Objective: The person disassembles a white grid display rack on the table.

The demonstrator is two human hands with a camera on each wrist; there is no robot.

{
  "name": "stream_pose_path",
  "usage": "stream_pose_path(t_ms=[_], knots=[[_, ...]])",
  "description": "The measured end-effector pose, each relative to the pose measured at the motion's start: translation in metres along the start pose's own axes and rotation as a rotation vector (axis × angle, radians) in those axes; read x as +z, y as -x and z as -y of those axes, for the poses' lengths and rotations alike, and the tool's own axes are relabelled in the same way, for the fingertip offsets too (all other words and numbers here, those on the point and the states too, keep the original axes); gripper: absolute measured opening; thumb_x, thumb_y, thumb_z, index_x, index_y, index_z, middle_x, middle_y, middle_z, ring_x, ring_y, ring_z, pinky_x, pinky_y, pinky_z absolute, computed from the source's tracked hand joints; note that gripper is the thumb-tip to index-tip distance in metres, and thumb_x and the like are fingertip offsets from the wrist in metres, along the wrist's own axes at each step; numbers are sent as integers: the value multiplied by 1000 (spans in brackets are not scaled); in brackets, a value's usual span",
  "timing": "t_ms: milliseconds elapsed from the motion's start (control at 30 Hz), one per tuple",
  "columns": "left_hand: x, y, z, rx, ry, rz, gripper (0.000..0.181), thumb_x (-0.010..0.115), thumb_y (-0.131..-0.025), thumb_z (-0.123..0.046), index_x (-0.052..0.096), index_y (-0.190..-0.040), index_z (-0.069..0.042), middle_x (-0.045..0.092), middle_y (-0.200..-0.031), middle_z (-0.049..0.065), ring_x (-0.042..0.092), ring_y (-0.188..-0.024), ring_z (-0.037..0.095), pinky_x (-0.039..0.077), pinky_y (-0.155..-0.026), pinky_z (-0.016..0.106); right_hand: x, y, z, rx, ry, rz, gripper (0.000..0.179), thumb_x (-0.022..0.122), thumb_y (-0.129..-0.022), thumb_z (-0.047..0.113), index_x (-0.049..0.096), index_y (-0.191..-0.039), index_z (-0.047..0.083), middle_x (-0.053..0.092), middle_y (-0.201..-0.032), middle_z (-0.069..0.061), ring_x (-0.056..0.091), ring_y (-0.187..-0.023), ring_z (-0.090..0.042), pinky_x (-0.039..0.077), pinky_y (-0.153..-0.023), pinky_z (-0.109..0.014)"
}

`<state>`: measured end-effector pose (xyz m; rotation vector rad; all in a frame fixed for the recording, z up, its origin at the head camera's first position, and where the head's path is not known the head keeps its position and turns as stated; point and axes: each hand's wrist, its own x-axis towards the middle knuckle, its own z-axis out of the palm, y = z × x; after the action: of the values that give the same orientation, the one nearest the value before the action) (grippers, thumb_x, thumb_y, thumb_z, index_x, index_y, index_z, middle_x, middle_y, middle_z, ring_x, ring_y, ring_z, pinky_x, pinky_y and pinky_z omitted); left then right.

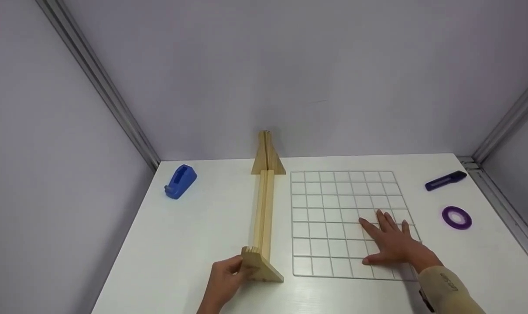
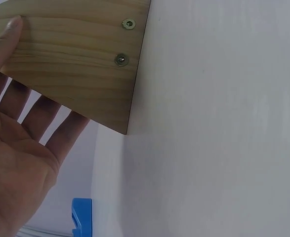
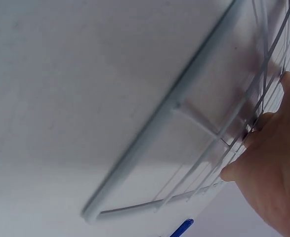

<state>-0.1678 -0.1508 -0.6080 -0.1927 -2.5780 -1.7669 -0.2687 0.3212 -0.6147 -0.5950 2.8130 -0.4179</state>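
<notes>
A wooden stand (image 1: 264,213) runs front to back on the white table, a long grooved bar between two tapered end pieces. My left hand (image 1: 225,279) grips the near end piece (image 1: 260,267), thumb on its outer face and fingers behind. In the left wrist view that end piece (image 2: 80,64) shows two metal bolts. To the right of the stand a white wire grid panel (image 1: 323,224) lies flat. My right hand (image 1: 390,246) rests on the grid's right part with its fingers spread. The right wrist view shows the grid's thick frame rod (image 3: 159,118) at a corner.
A blue tape dispenser (image 1: 181,182) stands at the back left of the table (image 1: 172,253). On the right lie a dark blue utility knife (image 1: 445,180) and a purple ring-shaped roll of tape (image 1: 457,217). Grey walls (image 1: 290,78) rise behind and at both sides.
</notes>
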Motion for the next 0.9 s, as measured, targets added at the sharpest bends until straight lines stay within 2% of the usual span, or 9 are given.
stream_pose_path(t_ms=[167, 467, 900], knots=[[1, 1, 0, 19, -56, -5, 25, 79, -87, -16, 78, -112, -15, 77, -113, 2, 75, -105, 17, 61, -90, 30, 0, 3, 1, 1, 26, -14, 117, 67, -72, 83, 25, -162, 21, 5, -164, -36, 6, -151, -58, 4, -107, -87], [0, 2, -2, 16, -76, -16, 25, 79, -86, -15, 78, -111, -13, 78, -113, 4, 75, -104, 17, 61, -89, 29, 3, 3, 0, -1, 0, -9, 116, 70, -73, 80, 24, -162, 21, 3, -165, -36, 4, -151, -58, 0, -108, -86], [0, 6, 0, -5, -42, -20, 28, 82, -85, -27, 78, -111, -16, 77, -114, 3, 74, -108, 18, 61, -91, 29, 5, 4, 6, 1, 4, -24, 116, 69, -73, 80, 26, -162, 21, 4, -164, -36, 5, -151, -58, 1, -108, -87]])
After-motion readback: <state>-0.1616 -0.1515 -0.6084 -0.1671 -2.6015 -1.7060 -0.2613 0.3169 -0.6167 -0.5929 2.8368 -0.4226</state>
